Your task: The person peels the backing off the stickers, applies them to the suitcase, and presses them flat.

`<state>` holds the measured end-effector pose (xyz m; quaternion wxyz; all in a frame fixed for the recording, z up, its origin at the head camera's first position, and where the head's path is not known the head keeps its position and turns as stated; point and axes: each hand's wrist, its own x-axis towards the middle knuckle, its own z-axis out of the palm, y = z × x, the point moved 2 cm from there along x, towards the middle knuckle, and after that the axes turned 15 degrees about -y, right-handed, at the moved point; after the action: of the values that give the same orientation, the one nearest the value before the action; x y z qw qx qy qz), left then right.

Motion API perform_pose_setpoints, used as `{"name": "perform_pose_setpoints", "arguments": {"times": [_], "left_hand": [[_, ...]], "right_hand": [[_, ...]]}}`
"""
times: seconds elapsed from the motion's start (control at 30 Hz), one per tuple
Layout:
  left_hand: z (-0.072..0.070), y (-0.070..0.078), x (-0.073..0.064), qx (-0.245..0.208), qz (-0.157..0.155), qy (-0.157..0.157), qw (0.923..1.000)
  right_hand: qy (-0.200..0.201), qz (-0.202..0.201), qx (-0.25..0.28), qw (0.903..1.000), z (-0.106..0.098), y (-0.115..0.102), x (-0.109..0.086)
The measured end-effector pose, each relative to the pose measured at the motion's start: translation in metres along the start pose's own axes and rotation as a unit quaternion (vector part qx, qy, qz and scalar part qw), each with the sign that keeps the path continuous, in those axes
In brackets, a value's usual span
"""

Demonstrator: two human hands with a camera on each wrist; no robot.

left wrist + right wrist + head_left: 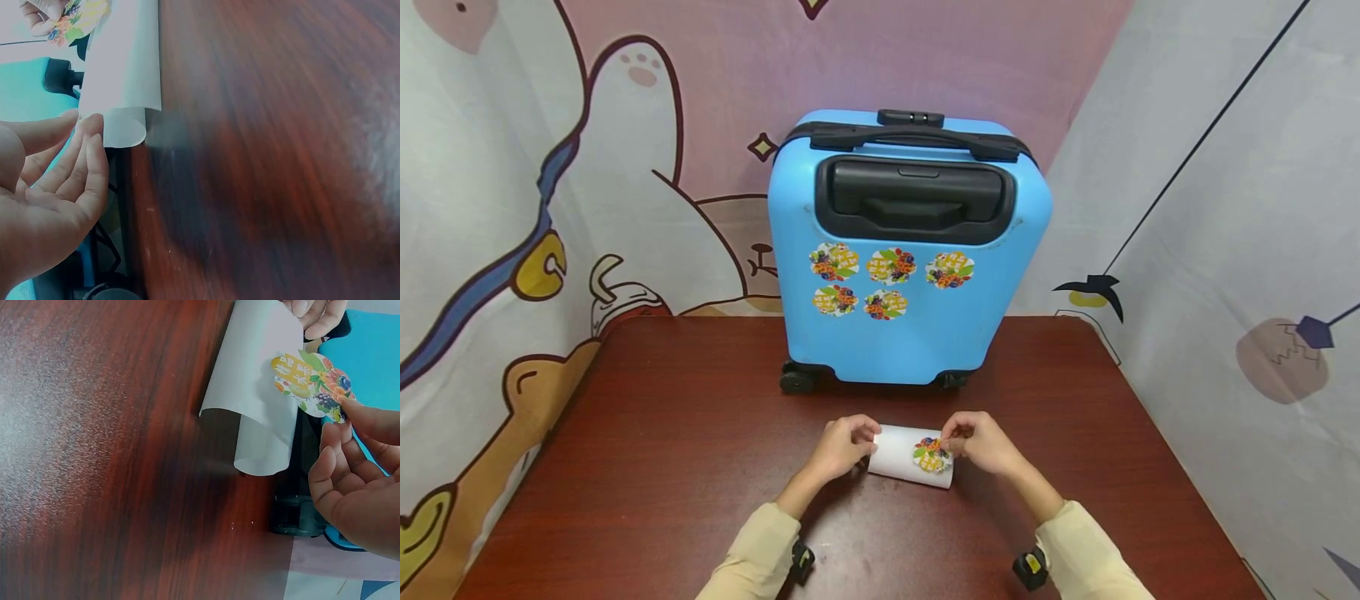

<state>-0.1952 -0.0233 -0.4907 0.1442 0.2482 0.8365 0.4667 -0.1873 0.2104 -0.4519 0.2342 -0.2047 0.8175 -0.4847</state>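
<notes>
A curled sheet of white backing paper lies on the table in front of the suitcase, rolled into a loose tube. At its left end my left hand pinches the paper's edge between thumb and fingertips. My right hand pinches the rim of a round fruit-print sticker between thumb and finger. In the right wrist view the sticker stands out from the paper, its held side lifted past the paper's edge. Behind both hands a light-blue suitcase stands upright, with several matching round stickers in two rows on its front.
The brown wooden table spreads around the paper. Black wheels under the suitcase sit on its far part. A cartoon-print cloth hangs behind and at both sides. Black wrist cameras are strapped below the sleeves.
</notes>
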Motion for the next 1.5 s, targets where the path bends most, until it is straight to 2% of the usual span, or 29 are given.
{"name": "perform_pose_setpoints", "arguments": {"times": [0.23,0.37,0.5,0.67,0.8,1.0,1.2,1.5], "left_hand": [[-0.01,0.003,-0.002,0.023,0.017,0.026,0.9993],[-0.013,0.01,-0.001,0.018,0.017,0.029,0.9993],[-0.012,0.017,0.002,0.004,0.024,0.018,0.9995],[-0.005,0.024,0.006,0.0,0.035,-0.005,0.9994],[-0.001,0.026,0.008,0.006,0.044,-0.01,0.999],[-0.002,0.028,0.009,0.011,0.056,0.008,0.9983],[-0.007,0.03,0.01,0.006,0.059,0.026,0.9979],[-0.017,0.037,0.018,-0.011,0.052,0.054,0.9971]], "right_hand": [[0.007,0.005,0.002,1.0,0.0,-0.033,-0.007],[0.013,0.002,-0.001,0.9999,-0.002,-0.022,-0.001],[0.019,0.005,0.002,0.9998,-0.003,-0.011,0.006],[0.026,-0.001,0.005,0.9996,-0.003,-0.014,0.014],[0.029,-0.02,-0.007,0.9994,-0.002,-0.022,0.019],[0.027,-0.029,-0.006,0.9992,0.0,-0.035,0.022],[0.042,-0.031,0.01,0.9986,0.002,-0.056,0.017],[0.103,-0.002,0.044,0.9937,-0.003,-0.042,0.03]]}}
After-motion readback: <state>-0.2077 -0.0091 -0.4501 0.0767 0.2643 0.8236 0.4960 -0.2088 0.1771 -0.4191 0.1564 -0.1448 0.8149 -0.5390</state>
